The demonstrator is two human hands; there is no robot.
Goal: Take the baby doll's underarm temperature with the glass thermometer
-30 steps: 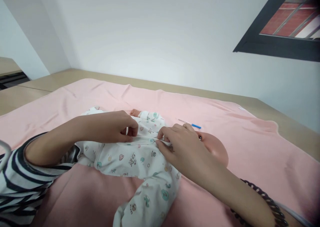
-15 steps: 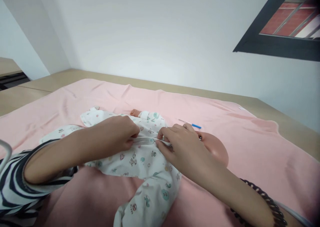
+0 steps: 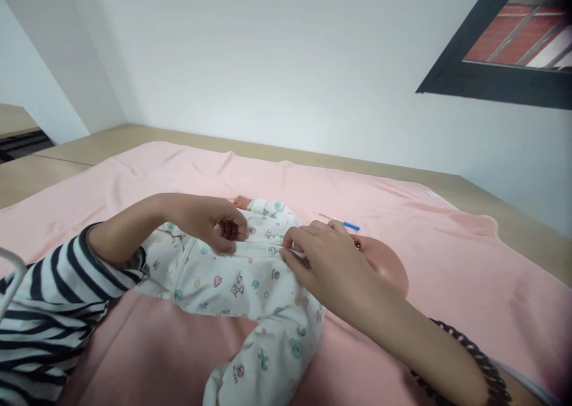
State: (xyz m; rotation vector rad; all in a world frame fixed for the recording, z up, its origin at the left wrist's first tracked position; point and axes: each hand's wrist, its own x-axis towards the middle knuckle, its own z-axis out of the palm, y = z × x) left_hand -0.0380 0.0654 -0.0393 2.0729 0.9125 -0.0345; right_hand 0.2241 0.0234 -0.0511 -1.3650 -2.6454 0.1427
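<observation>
Together left hand (image 3: 214, 224) and right hand (image 3: 326, 260) pinch the romper (image 3: 241, 281) front on the doll (image 3: 384, 263)

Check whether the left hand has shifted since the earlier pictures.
Yes. The left hand slid slightly left along the romper, away from the unmoved right hand.

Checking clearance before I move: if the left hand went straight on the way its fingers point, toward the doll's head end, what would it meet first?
Likely the right hand, whose fingertips pinch the same front seam of the printed romper close ahead of the left hand. Depth is hard to judge, but they look level.
</observation>
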